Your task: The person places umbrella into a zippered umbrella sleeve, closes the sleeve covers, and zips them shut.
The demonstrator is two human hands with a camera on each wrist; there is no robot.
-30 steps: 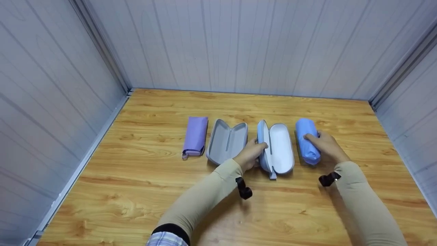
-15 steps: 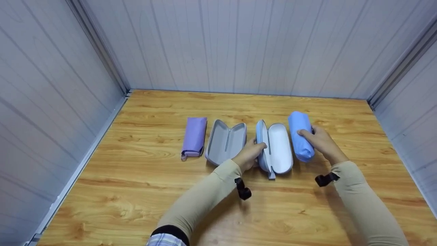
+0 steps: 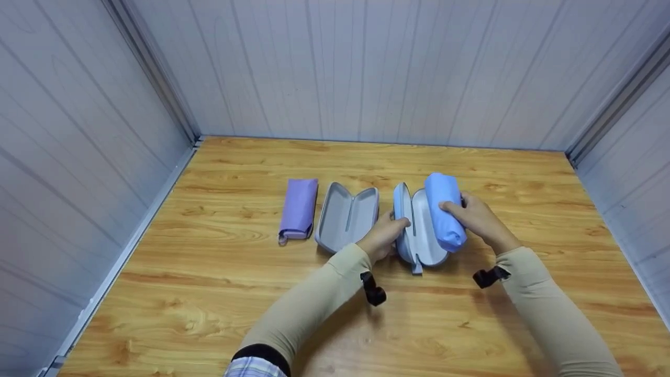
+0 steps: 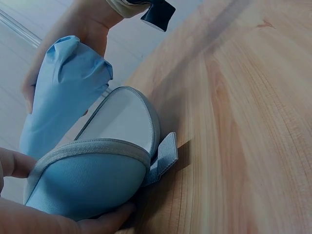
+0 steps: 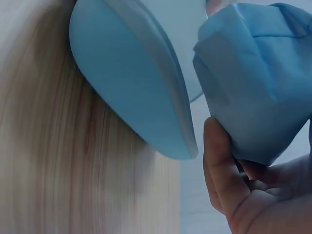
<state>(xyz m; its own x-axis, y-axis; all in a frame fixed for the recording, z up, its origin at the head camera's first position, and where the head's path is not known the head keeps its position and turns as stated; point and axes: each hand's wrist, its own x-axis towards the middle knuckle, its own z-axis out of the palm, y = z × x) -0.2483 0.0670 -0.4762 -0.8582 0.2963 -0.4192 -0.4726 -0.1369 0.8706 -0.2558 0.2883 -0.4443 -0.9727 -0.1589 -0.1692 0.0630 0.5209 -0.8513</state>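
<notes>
My right hand (image 3: 482, 221) grips a blue cloth roll that looks like a compact folded umbrella (image 3: 444, 209), thumb across its top. The roll is held tilted above the right half of a zipped hard case (image 3: 430, 248), blue-grey outside and white inside, which lies spread open. On that case's upright left half, my left hand (image 3: 384, 234) pinches the rim with the thumb inside and fingers outside. In the left wrist view the case (image 4: 90, 178) has a strap tab (image 4: 166, 153) at its near end. The right wrist view shows fingers round the umbrella (image 5: 258, 83).
A grey hard case (image 3: 340, 222), also spread open, lies just left of my left hand. Further left is a purple folded umbrella (image 3: 299, 207) with a loop at its near end. Panel walls (image 3: 356, 68) border the wooden table (image 3: 209, 293) on three sides.
My right hand has lifted the blue umbrella from the table and carried it left until it hangs over the case's right half. The left hand keeps its hold on the case.
</notes>
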